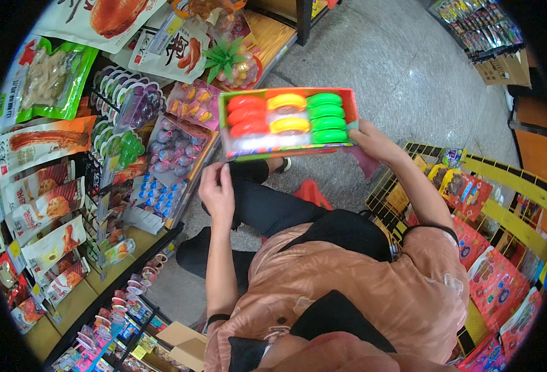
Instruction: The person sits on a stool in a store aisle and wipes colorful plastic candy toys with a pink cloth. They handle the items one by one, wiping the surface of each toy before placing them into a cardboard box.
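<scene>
A shallow open display box (355, 104) with an orange and green rim is held up in front of me. Inside it stand rows of glossy round packs: red ones (247, 115) at left, yellow ones (288, 124) in the middle, green ones (326, 117) at right. My right hand (371, 142) grips the box's right end at its lower corner. Just beneath that hand a dark pink flap (365, 162) shows. My left hand (217, 190) is by the box's lower left corner, fingers curled towards the thumb; whether it touches the box cannot be told.
Left of me, a shelf holds bagged snacks (45, 149), trays of wrapped sweets (173, 149) and a pineapple-shaped candy container (236, 69). A yellow and black wire rack (510, 176) with red bags (499, 279) stands at right. A red plastic stool (311, 193) is partly hidden by my legs.
</scene>
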The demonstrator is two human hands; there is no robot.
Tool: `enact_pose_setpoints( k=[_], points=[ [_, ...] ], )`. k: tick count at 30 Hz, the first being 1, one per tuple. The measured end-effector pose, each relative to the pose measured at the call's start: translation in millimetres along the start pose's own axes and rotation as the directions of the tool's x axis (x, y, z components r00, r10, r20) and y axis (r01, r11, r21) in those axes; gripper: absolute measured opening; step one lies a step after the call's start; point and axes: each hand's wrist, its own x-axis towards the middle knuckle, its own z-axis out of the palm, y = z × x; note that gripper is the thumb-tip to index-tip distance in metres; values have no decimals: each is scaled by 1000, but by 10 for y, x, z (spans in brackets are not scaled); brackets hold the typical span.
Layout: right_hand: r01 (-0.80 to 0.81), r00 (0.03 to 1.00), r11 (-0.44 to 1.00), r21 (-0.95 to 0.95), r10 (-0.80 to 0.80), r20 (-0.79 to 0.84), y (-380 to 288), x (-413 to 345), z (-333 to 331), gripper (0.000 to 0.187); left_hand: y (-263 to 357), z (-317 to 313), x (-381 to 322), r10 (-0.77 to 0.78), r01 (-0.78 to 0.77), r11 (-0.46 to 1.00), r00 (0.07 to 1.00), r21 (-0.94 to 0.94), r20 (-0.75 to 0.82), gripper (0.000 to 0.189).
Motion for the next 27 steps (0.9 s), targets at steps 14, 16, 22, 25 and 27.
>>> enact_pose_setpoints(
  k=[14,16,22,25,27],
  points=[
    [-360,806,901,241,431,-406,1350,1404,112,47,-403,384,407,-26,26,1000,1000,16,-11,9],
    [-280,811,845,456,463,-358,1565,1689,263,45,-362,397,474,-29,29,1000,1000,1,3,8],
    [-38,779,653,757,493,-387,1985,2417,593,38,-329,494,554,9,-8,1000,999,-17,42,7],
    [-10,710,555,832,589,-385,2153,2714,709,38,-256,503,591,54,-54,999,998,1,45,7],
    [55,673,479,876,630,-387,2389,2880,797,38,-212,498,605,61,-60,998,997,-11,45,7]
  ],
)
